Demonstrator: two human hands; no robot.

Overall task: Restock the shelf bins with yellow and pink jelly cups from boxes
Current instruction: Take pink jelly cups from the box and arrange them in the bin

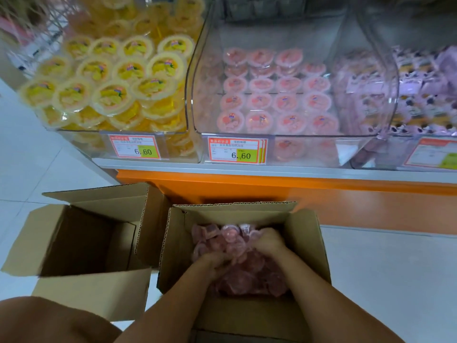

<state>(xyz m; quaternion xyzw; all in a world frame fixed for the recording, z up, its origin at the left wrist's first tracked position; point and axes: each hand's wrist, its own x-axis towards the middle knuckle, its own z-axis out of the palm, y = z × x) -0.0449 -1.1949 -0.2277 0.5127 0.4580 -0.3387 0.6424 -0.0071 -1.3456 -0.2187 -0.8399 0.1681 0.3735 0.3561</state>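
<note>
While both your forearms reach down into the right cardboard box (309,243), your left hand (212,262) and right hand (268,241) sit close together, fingers curled round the loose pink jelly cups (230,237) heaped inside. Upright flaps hem your wrists; only the top is open. Above, the clear pink bin (197,100) holds neat rows with room over them. Yellow jelly cups (111,95) pile high in the neighbouring bin (74,139). A second open box (86,243) touches on the left.
</note>
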